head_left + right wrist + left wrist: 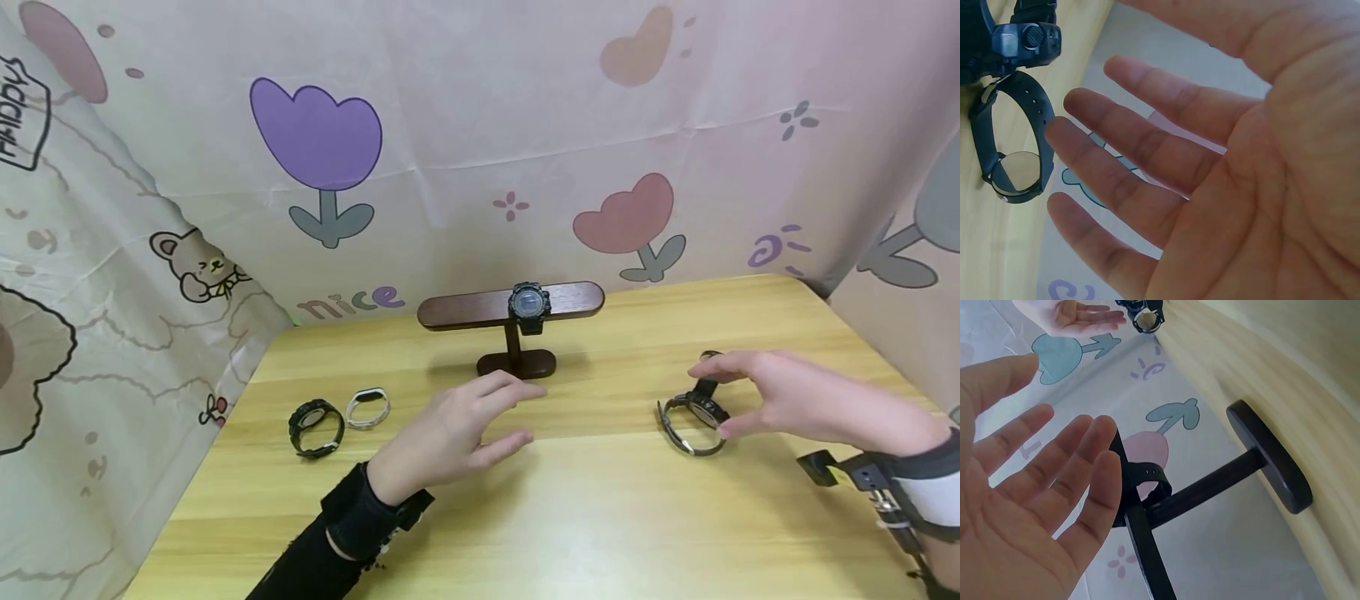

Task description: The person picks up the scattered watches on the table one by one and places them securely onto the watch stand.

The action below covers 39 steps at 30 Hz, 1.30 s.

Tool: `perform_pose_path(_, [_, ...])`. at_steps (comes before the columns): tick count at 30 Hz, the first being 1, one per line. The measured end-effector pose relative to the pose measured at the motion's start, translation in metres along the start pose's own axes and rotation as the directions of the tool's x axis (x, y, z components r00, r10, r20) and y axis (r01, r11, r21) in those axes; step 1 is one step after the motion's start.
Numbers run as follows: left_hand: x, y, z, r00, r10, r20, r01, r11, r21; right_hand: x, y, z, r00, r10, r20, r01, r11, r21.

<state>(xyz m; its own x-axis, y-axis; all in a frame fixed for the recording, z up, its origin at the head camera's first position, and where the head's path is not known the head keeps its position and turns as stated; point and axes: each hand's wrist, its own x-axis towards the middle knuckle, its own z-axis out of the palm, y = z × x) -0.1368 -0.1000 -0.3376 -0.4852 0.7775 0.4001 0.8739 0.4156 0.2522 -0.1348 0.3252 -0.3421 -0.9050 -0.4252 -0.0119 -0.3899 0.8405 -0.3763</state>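
Cartoon-print cloth walls in a wooden worktop (600,517). Right hand (795,398), fingers spread and holding nothing, brackets a steel-band watch (693,417) lying at right centre of frame, just left of its fingertips. Left hand (457,429) hovers open mid-frame, below the watch stand (513,321). Two more watches (337,417) lie lower left; bare worktop between.

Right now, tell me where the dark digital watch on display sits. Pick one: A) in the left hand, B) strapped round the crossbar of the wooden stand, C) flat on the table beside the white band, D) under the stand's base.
B: the dark digital watch wraps the crossbar of the wooden stand, clear of the table.
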Motion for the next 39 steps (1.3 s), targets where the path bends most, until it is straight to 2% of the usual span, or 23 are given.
perform_pose_path(12, [-0.001, 0.004, 0.012, 0.997, 0.073, 0.027, -0.073, 0.997, -0.012, 0.004, 0.006, 0.009, 0.999, 0.01, 0.052, -0.011, 1.0, 0.02])
perform_pose_path(26, [0.0, 0.009, 0.014, 0.997, 0.028, 0.077, -0.028, 1.0, -0.006, 0.009, -0.001, 0.016, 0.997, -0.002, 0.081, -0.001, 0.999, 0.034])
perform_pose_path(39, [0.0, 0.008, 0.014, 0.995, 0.008, 0.097, -0.007, 1.0, -0.013, 0.012, -0.005, 0.021, 0.998, -0.025, 0.065, 0.023, 0.999, 0.032])
